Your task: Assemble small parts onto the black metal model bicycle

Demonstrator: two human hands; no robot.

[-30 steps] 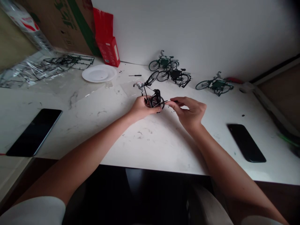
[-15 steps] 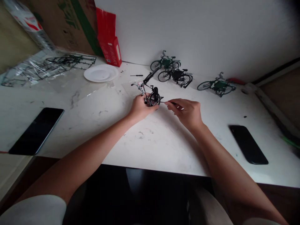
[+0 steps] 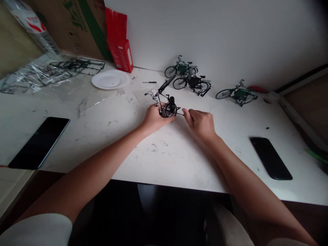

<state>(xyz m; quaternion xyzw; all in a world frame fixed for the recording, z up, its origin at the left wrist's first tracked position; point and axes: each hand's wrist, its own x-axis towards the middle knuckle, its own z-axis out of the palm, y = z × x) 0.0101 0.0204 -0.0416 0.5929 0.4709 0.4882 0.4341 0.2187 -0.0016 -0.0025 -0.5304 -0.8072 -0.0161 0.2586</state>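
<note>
A black miniature bicycle [image 3: 170, 106] with silver handlebars is gripped at its lower frame by my left hand [image 3: 154, 117], above the white table [image 3: 153, 153]. My right hand [image 3: 201, 122] is closed round a thin screwdriver [image 3: 180, 113], whose shaft points left and meets the model near its rear wheel. The handle is hidden inside the fingers. Behind the model, a loose black part [image 3: 167, 83] slants up toward the standing bicycles. A small screwdriver [image 3: 149, 82] lies on the table beyond my left hand.
Finished miniature bicycles [image 3: 193, 83] stand by the wall, another [image 3: 237, 94] farther right. A white plate [image 3: 110, 79], red box [image 3: 120, 51], plastic part frames [image 3: 77, 66] and a bottle [image 3: 36, 25] sit back left. Phones lie left [image 3: 39, 142] and right [image 3: 272, 158].
My right hand has turned about the screwdriver, its knuckles rolled over and its thumb now raised. The bicycle in my left hand has shifted very slightly right.
</note>
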